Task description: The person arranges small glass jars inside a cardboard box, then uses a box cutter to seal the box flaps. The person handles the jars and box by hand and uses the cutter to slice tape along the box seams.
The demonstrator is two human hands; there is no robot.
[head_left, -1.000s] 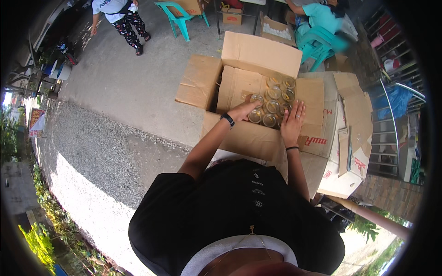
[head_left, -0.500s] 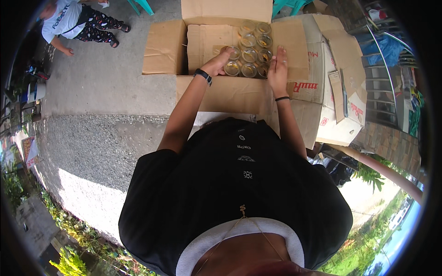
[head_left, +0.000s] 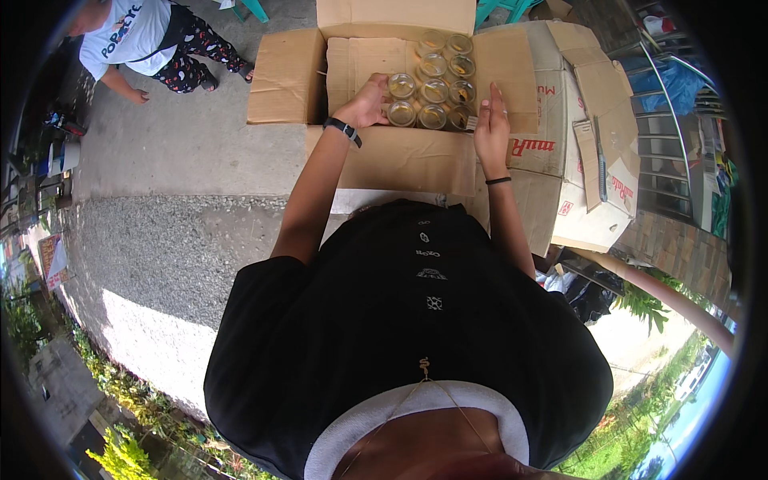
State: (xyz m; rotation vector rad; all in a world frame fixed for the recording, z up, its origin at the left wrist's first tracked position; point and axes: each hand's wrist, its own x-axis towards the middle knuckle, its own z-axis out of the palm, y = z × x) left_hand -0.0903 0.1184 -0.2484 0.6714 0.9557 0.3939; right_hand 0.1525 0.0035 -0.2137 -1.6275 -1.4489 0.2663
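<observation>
Clear glass jars (head_left: 433, 91) stand in close rows in the right part of an open cardboard box (head_left: 384, 156). Yellowish bits show in several of them. My left hand (head_left: 368, 102), with a dark band at its wrist, lies against the left side of the front-left jars (head_left: 401, 114), its fingers apart and partly hidden by them. On the opposite side, my right hand (head_left: 492, 124) lies flat along the box's right wall, fingers stretched out, beside the rightmost jars. A flat cardboard sheet (head_left: 364, 60) sits inside the box, left of the jars.
Right of the box is a larger cardboard carton (head_left: 544, 192) with a cutter knife (head_left: 600, 172) on top. A metal rack (head_left: 664, 120) stands further right. A person (head_left: 160, 48) in a white shirt is at the upper left, near green stool legs (head_left: 254, 10).
My left hand has slid off the jar at the left end and now rests beside it. My right hand has shifted slightly right. The other person has moved nearer the box.
</observation>
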